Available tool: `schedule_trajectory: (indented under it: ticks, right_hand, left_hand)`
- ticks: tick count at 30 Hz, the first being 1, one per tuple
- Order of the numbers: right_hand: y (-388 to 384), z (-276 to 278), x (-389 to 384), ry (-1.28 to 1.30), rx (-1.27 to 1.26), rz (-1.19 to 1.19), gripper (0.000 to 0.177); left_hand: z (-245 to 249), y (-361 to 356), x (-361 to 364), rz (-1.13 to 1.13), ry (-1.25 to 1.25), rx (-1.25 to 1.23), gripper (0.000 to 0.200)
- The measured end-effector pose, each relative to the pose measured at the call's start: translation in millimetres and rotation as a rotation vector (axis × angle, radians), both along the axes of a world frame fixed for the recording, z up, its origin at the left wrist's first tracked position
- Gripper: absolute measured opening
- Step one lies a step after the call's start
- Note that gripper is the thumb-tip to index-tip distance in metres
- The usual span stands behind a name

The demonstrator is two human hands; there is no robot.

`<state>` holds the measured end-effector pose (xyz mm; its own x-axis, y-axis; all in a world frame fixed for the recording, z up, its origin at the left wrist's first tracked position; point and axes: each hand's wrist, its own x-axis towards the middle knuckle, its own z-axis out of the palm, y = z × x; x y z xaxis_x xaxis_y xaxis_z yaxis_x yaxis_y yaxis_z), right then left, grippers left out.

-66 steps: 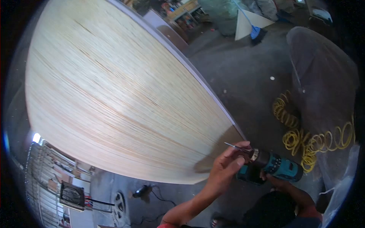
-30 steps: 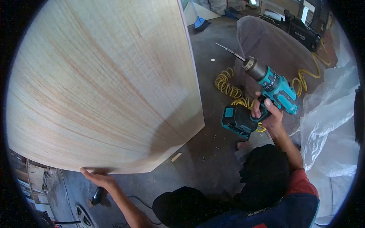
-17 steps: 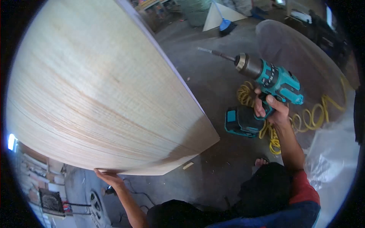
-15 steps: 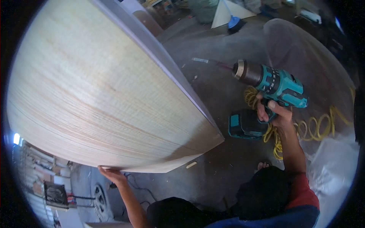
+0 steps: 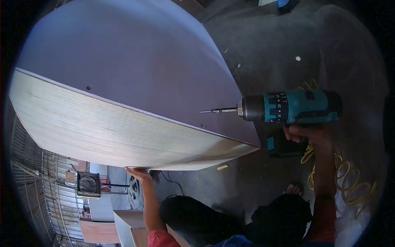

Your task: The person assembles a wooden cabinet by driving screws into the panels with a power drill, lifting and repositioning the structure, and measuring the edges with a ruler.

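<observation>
My right hand [image 5: 306, 132] grips the handle of a teal and black cordless drill [image 5: 296, 108]. A slim driver bit [image 5: 218, 110] in its chuck points left, over the greyish-lilac face of a large wooden box [image 5: 135, 66]. Small dark holes mark that face near its edge; the bit tip overlaps the face close to some of them. The box's other visible side is pale wood grain. My left hand [image 5: 140, 173] holds the lower edge of that pale side, its fingertips partly hidden by the wood. The drill's battery [image 5: 284, 144] hangs below my right hand.
A yellow coiled hose [image 5: 345, 185] lies on the floor at right, beside clear plastic sheeting [image 5: 347, 222]. A small wood scrap [image 5: 222, 167] is near the box corner. A fan [image 5: 89, 183] and wooden panels [image 5: 98, 231] stand at lower left. A cable [image 5: 175, 183] runs nearby.
The view has shifted, and much more of the box's lilac face shows. The drill has turned level and its bit now overlaps that face. My left hand stays at the box edge.
</observation>
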<state>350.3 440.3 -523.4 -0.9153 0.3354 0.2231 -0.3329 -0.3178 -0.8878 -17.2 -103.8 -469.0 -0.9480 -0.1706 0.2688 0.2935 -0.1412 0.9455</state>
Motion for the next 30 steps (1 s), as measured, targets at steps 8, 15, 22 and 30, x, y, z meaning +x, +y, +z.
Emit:
schedule_trajectory:
  ticks: [8,15,22,30]
  right_hand:
    - [4.8,-20.1,-10.8,-0.039,0.039,0.116,0.014]
    - [3.8,38.0,-23.2,0.225,0.032,0.076,0.038]
    - [15.6,122.1,-42.4,0.312,0.120,0.085,0.039]
    - [6.7,166.3,-64.1,0.372,0.147,0.043,0.039]
  left_hand:
    - [-7.6,-8.7,-8.8,0.023,0.066,-0.026,0.082]
    - [4.4,16.5,10.1,0.078,0.141,-0.062,0.084]
    - [0.2,8.5,2.5,0.019,0.149,-0.033,0.079]
    - [-8.9,5.2,-8.4,0.076,0.214,-0.028,0.078]
